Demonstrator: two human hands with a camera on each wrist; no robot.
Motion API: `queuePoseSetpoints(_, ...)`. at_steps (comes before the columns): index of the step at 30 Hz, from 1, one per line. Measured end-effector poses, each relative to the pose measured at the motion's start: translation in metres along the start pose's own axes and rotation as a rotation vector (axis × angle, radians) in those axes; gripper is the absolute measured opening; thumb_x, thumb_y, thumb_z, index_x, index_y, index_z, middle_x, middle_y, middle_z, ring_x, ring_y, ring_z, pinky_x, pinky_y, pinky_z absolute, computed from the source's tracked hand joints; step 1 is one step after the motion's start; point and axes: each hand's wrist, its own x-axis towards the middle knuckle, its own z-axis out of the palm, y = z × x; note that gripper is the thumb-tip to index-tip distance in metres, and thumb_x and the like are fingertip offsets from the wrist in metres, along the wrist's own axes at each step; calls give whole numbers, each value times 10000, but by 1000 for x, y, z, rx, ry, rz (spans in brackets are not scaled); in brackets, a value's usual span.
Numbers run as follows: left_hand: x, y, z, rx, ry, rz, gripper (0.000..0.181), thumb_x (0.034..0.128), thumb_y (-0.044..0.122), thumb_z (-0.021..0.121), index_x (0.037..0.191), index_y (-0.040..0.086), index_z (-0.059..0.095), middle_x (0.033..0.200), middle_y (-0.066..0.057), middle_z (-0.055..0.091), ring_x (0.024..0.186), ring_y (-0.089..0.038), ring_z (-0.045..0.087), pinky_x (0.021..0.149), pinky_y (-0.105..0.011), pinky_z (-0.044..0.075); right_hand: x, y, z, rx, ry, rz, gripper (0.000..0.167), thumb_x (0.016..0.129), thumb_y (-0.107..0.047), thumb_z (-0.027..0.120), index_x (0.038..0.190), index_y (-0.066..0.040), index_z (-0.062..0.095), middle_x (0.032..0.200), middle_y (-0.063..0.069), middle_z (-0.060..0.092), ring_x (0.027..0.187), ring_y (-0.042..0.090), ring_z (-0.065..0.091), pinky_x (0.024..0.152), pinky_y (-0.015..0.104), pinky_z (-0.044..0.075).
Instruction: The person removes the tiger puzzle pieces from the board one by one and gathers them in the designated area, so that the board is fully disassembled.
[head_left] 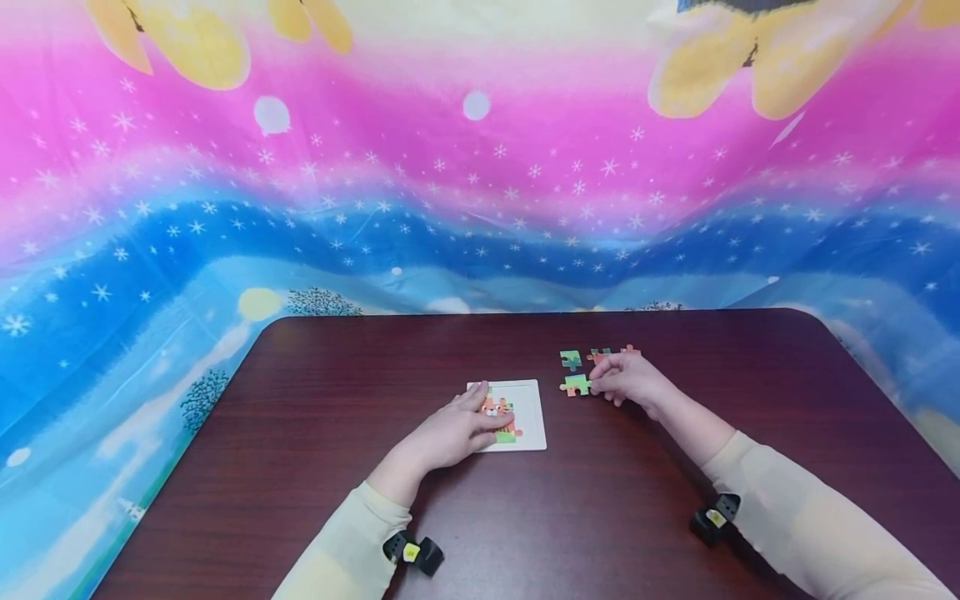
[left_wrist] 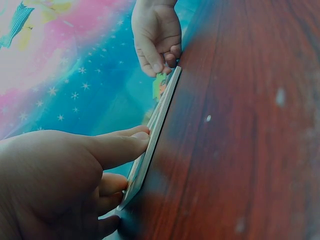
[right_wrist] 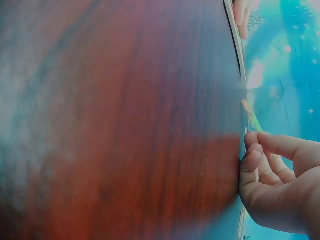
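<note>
A white-framed puzzle tray (head_left: pixel 533 421) lies on the table, its left part filled with joined pieces (head_left: pixel 507 436) that show an orange animal. My left hand (head_left: pixel 450 432) rests over the tray's left side with fingers extended, covering some of the picture. In the left wrist view, the thumb of that left hand (left_wrist: pixel 65 170) lies along the tray's edge. To the tray's right, my right hand (head_left: pixel 632 383) pinches a green and orange puzzle piece (head_left: pixel 574 385) by its right end. The right wrist view shows this piece (right_wrist: pixel 253 117) tilted up from the table.
Behind the right hand lie more loose pieces: a green one (head_left: pixel 571 359), an orange one (head_left: pixel 599 356) and another orange one (head_left: pixel 631 350), partly hidden by the hand. The dark wooden table (head_left: pixel 337 383) ends at a colourful curtain (head_left: pixel 480 200).
</note>
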Motion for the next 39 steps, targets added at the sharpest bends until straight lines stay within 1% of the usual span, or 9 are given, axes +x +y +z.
queuePoseSetpoints(8,1,-1,2,1,-5,-2,405,1031,242,612,1436,229,616,1641,-271,209,1527,-421,181,1213,-516,242,2,1,0,-5,15,-1,160,928,0,659,1044,105,628,774,6,682,663,147,557,565,264,500)
queuePoseSetpoints(11,1,0,1,0,-12,-11,410,1032,246,609,1442,234,609,1647,-262,202,1530,-419,172,1217,-511,236,2,2,0,-10,10,-14,168,931,5,653,1052,118,621,776,12,674,667,149,557,562,264,503)
queuePoseSetpoints(17,1,0,2,3,-21,-25,416,1034,253,606,1450,243,600,1654,-248,195,1536,-409,161,1219,-504,234,3,3,1,-6,18,-2,180,937,9,649,1069,126,616,783,16,659,662,150,559,556,261,502)
queuePoseSetpoints(23,2,0,2,-19,-23,-48,422,1034,263,605,1456,262,591,1659,-241,184,1538,-408,156,1221,-506,228,3,4,1,-5,19,-6,190,941,14,639,1080,140,608,781,15,645,652,143,557,545,255,501)
queuePoseSetpoints(26,2,-1,2,-19,-19,-37,416,1034,258,607,1450,256,600,1655,-250,188,1534,-412,165,1219,-509,232,3,4,1,-12,21,-5,183,941,14,640,1076,134,611,778,22,638,653,141,555,546,254,501)
queuePoseSetpoints(31,1,0,1,-7,1,-2,403,1026,237,623,1428,231,624,1634,-285,213,1523,-419,198,1204,-526,260,4,3,2,-17,25,5,175,942,15,644,1074,125,616,771,20,633,654,136,559,555,251,506)
queuePoseSetpoints(39,1,0,1,3,12,19,406,1019,219,634,1425,223,626,1623,-302,225,1520,-423,203,1194,-539,273,5,4,2,-28,32,13,172,939,20,646,1075,122,621,767,21,637,657,144,565,560,256,513)
